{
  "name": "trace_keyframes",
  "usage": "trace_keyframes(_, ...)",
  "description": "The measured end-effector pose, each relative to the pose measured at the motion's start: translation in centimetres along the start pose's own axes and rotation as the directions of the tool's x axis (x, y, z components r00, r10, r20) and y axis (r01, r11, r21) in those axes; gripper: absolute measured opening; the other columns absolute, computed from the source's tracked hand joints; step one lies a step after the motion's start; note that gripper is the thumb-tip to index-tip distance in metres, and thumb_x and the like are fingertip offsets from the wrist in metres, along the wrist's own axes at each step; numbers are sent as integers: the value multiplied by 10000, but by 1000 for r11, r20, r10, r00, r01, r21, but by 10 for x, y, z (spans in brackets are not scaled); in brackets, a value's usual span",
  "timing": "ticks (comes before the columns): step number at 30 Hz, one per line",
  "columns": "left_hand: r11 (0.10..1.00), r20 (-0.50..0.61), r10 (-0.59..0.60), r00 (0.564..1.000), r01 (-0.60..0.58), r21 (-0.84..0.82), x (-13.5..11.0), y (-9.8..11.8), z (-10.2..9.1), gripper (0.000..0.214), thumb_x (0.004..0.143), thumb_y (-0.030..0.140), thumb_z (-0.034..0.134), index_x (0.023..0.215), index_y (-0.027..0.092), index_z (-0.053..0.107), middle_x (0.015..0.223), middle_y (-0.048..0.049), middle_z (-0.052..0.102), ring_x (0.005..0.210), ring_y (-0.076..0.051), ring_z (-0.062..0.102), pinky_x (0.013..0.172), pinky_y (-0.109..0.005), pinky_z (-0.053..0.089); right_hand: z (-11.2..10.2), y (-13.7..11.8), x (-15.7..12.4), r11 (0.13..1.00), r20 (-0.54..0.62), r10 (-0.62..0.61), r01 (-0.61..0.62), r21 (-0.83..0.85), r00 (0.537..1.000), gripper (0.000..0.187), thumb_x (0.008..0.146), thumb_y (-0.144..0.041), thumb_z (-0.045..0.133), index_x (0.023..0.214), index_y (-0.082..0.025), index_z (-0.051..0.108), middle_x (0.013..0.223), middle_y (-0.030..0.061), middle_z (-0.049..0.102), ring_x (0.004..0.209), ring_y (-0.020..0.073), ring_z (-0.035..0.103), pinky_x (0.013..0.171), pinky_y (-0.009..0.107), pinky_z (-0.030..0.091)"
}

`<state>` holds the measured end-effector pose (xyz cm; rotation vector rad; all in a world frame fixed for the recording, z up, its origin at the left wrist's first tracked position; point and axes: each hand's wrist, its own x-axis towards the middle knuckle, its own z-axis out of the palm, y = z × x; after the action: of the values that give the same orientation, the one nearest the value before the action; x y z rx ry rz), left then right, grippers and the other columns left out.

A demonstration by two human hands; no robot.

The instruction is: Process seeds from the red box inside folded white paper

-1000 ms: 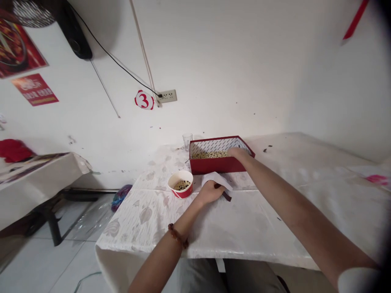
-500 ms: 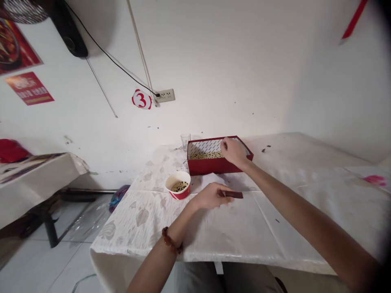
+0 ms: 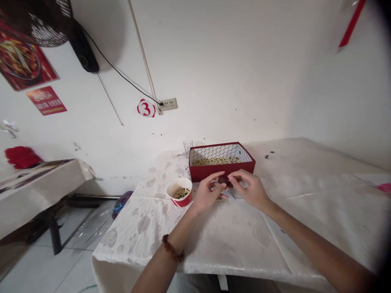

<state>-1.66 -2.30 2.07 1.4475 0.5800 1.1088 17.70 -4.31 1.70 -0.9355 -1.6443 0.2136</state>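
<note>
On the far white wall (image 3: 220,69), upper left, we see a black fan (image 3: 45,28) overlapping 1 food poster (image 3: 20,61), with 1 smaller red poster (image 3: 47,100) below. A black cord (image 3: 122,76) runs from the fan rightward to a wall socket (image 3: 169,104); just left of it, a round sign (image 3: 146,108) reads 3. At left, we find a cloth-covered side table (image 3: 65,176) and a red bundle (image 3: 23,157).
</note>
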Motion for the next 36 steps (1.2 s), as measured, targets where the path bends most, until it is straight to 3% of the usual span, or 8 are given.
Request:
trace_keyframes(4, 992, -43, -45, 998, 39, -120, 2, -1, -2, 595, 779, 412, 906, 1303, 201, 719, 879, -14, 656, 863, -218, 736, 696, -352, 663, 11, 4, -7, 989, -8, 67, -65, 129, 998, 152, 1006, -386, 688, 998, -260, 773, 927, 44, 770, 822, 214, 742, 746, 342, 602)
trace_keyframes(10, 942, -52, -176, 983, 152, -299, 1, 1, 0, 568, 744, 401, 943, 1238, 174, 781, 969, -66, 745, 864, -172, 718, 753, -305, 621, 10, -3, -11, 977, -50, 54, -42, 207, 997, 135, 979, -366, 738, 1030, -269, 817, 953, 59, 770, 829, 212, 740, 727, 340, 612)
trace_keyframes(17, 918, -72, -184, 980, 146, -368, -2, 1, 3, 549, 671, 370, 991, 1122, 212, 720, 937, -16, 729, 882, -170, 711, 743, -303, 624, 3, -7, -12, 994, -79, -51, 59, 96, 996, 144, 993, -312, 718, 1088, -286, 823, 962, 59, 724, 844, 206, 710, 735, 350, 591)
trace_keyframes(21, 900, -84, -206, 975, 155, -407, -2, -6, 2, 492, 660, 363, 998, 1006, 191, 694, 897, -4, 714, 804, -137, 697, 678, -257, 608, 4, -8, -14, 994, -102, -90, 96, 53, 991, 135, 981, -276, 732, 1077, -289, 826, 958, 51, 728, 848, 203, 714, 757, 357, 590)
trace_keyframes(25, 903, -40, -234, 971, 202, -380, -2, -6, 4, 500, 668, 410, 990, 1002, 197, 685, 879, -7, 723, 672, -102, 655, 593, -220, 558, 4, -5, -15, 990, -131, -141, 142, 3, 981, 91, 953, -253, 771, 1019, -279, 828, 891, 35, 712, 759, 178, 690, 679, 335, 571)
trace_keyframes(32, 903, -38, -232, 972, 201, -380, -4, -3, 7, 458, 650, 409, 999, 903, 189, 687, 722, 58, 537, 662, -84, 538, 640, -250, 596, 4, 4, -17, 949, -115, -286, 264, -174, 951, 162, 981, -220, 730, 1080, -306, 824, 867, 35, 709, 767, 188, 684, 690, 350, 575)
trace_keyframes(36, 882, -23, -254, 967, 221, -415, -5, -6, 7, 447, 666, 392, 994, 928, 189, 694, 722, 54, 517, 693, -89, 538, 628, -218, 591, 6, -1, -16, 947, -123, -297, 275, -165, 947, 245, 1002, -200, 679, 1168, -321, 813, 912, 48, 682, 822, 195, 681, 732, 360, 589)
